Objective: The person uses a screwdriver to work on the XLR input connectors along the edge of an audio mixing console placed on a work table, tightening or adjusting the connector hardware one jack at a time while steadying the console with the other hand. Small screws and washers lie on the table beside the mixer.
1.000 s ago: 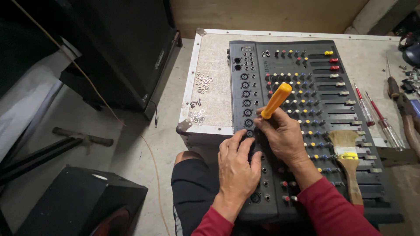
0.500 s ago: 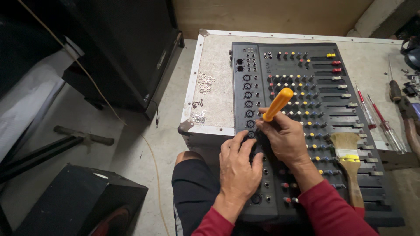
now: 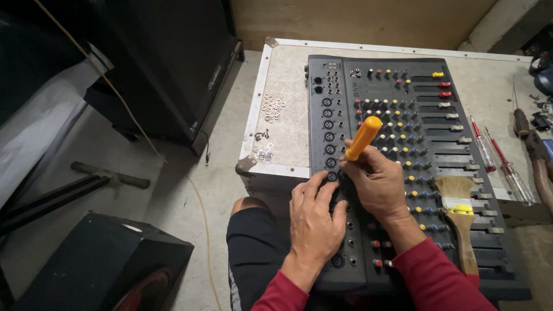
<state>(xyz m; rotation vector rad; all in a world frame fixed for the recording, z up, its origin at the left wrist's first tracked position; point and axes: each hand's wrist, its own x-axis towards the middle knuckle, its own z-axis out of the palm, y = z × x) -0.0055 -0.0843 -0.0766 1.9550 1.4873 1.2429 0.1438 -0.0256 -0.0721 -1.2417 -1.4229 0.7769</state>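
Little has shifted since the earlier frames: both hands keep their places at the near left part of the mixer, and the orange handle tilts the same way, up and to the right.

Largest is the big black speaker cabinet [image 3: 167, 63] at upper left, standing on the floor beside the grey flight case [image 3: 288, 115]. One audio mixer [image 3: 403, 115] lies on that case, its near end overhanging toward the person's lap. A second, smaller black speaker [image 3: 98, 265] sits at lower left.

On the mixer's right side lies one paintbrush [image 3: 458, 213] with a wooden handle and a yellow band. Right of the mixer, on the case, lie two slim screwdrivers with clear red-tinted handles [image 3: 495, 158]; further right are more tools, partly cut off by the frame edge, so their count is unclear.

The right hand [image 3: 377, 184] is clenched around one screwdriver with an orange handle [image 3: 363, 138]; its tip is hidden behind the fingers, probably at the column of round sockets. The left hand [image 3: 314, 216] lies flat on the panel, fingers spread and released, fingertips touching the socket column just beside the right hand.

Smallest are two loose clusters on the case: washers [image 3: 273, 107] further away, and a nearer scatter of small hardware [image 3: 262, 152].
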